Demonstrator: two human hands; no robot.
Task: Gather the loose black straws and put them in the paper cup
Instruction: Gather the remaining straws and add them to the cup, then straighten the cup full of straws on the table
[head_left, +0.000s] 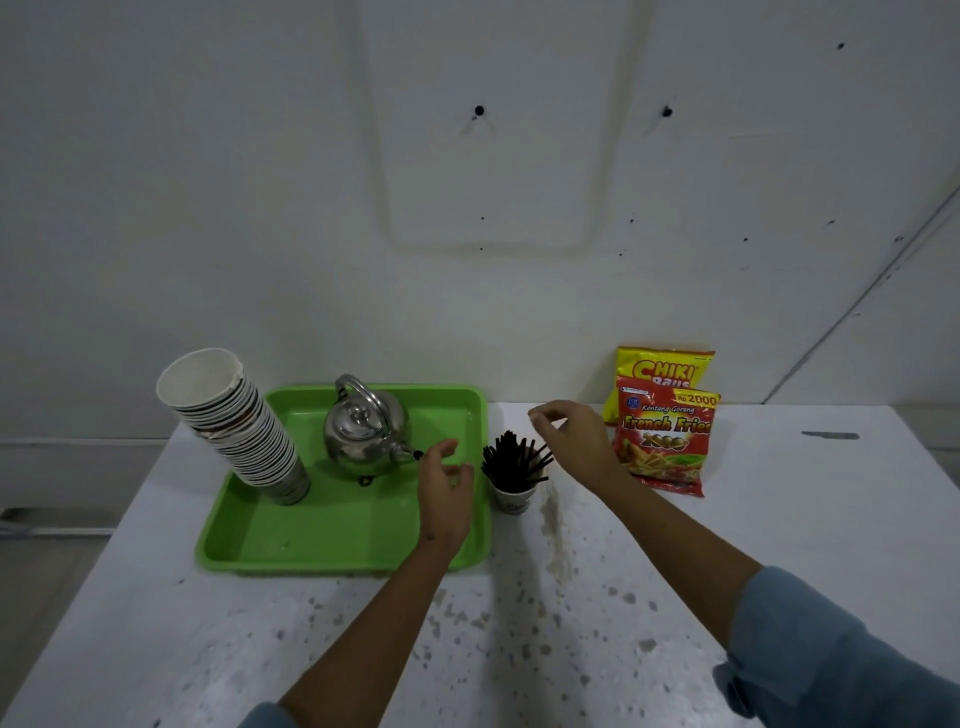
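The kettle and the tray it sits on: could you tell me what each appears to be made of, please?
The kettle looks like polished metal, probably stainless steel: its silver body mirrors the green around it and shows bright highlights. The tray looks like moulded plastic with a smooth, slightly glossy finish: uniform bright green colour, rounded corners and a soft raised rim.

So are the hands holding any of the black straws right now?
No. Both the left hand and the right hand are empty, fingers loosely curled, either side of the paper cup. The black straws stand in it.
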